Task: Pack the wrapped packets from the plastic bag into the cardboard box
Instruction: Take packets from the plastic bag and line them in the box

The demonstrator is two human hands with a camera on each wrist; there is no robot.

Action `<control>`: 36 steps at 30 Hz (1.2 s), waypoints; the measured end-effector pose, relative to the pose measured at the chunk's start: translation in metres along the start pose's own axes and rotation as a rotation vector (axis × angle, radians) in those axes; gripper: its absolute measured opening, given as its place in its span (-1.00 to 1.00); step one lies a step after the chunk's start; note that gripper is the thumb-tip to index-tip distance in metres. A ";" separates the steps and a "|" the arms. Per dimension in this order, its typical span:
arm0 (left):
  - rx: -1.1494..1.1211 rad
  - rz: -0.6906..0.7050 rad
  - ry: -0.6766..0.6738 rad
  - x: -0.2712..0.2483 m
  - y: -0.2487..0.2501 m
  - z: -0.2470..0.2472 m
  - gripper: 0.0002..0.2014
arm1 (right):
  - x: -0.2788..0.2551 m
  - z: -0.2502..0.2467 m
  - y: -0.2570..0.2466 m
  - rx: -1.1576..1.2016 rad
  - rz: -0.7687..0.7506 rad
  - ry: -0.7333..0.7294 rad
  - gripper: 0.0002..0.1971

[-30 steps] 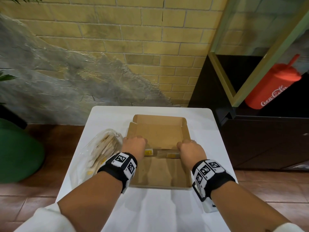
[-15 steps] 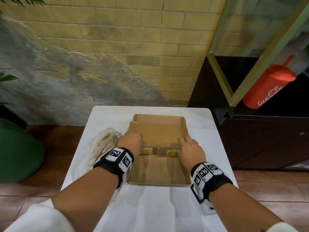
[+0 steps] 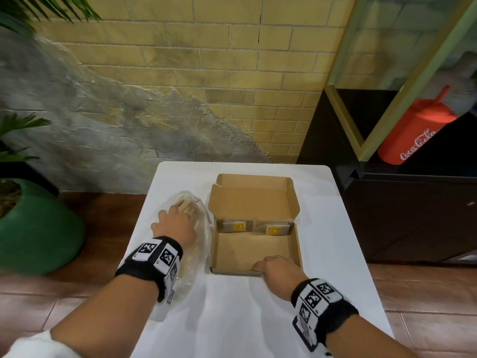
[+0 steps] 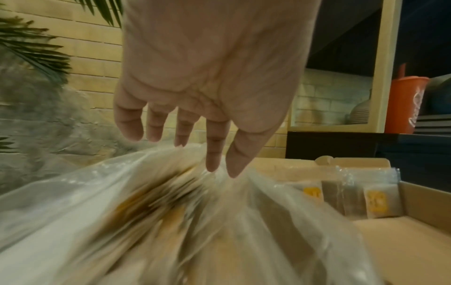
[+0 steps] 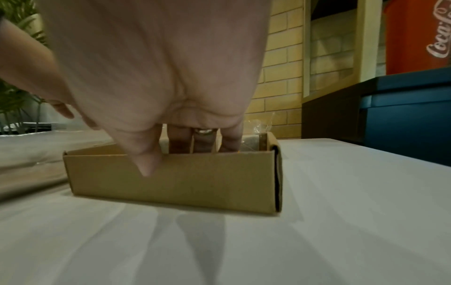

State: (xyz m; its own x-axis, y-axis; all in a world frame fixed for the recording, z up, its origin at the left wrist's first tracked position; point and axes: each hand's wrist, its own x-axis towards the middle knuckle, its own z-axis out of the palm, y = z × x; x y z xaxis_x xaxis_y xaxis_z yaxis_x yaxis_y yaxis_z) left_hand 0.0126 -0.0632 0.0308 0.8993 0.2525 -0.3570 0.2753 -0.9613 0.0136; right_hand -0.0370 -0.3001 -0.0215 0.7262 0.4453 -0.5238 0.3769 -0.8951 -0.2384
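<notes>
Right hand [image 3: 277,271] is nearest, gripping the near wall of the box [image 3: 232,257]: thumb outside on the cardboard, fingers [image 5: 229,137] hooked over the rim and inside, a ring showing on one. That box sits open on the white table [image 3: 258,319], its lid tipped back toward the wall. Left hand [image 3: 175,226] is out over the bag [image 3: 200,244], just left of the box, fingers spread and pointing down, forefinger and thumb tips at the crinkled plastic; it holds nothing that I can see. Bag lies on the table's left side, touching or nearly touching the box's left wall, with packets [image 3: 186,205] showing through the plastic beyond the fingertips. Further in, two packets [image 3: 254,227] with yellow labels stand side by side across the box's far end, against the lid's fold. Off to the left, a green pot [image 3: 33,228] on the floor; far right, a red cup [image 3: 413,130] on a dark shelf.
</notes>
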 end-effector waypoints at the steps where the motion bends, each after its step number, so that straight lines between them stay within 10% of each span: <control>1: 0.016 -0.008 -0.022 -0.002 -0.004 0.002 -0.59 | -0.002 0.001 0.001 0.010 0.007 0.002 -0.51; 8: 0.007 -0.015 -0.068 -0.011 -0.025 0.011 -0.80 | -0.012 0.005 0.001 0.100 0.032 0.004 -0.49; 14: -0.098 -0.009 0.146 -0.019 -0.030 -0.009 -0.70 | -0.021 -0.007 -0.006 0.261 0.065 0.057 -0.60; 20: -0.661 0.065 0.280 -0.028 -0.028 -0.034 -0.72 | -0.023 -0.036 -0.014 0.615 0.153 0.276 -0.68; 29: -1.061 0.531 0.007 -0.053 0.016 -0.077 -0.74 | -0.037 -0.110 -0.044 1.036 -0.042 0.529 -0.28; 36: -1.295 0.541 -0.017 -0.057 0.039 -0.082 -0.71 | -0.043 -0.115 -0.043 1.410 -0.129 0.412 -0.61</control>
State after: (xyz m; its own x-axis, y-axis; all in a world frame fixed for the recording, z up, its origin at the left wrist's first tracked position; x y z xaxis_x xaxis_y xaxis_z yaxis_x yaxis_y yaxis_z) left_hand -0.0002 -0.1060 0.1285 0.9918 -0.1212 -0.0418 0.0230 -0.1524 0.9880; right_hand -0.0179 -0.2784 0.1057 0.9316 0.2811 -0.2305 -0.2330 -0.0249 -0.9722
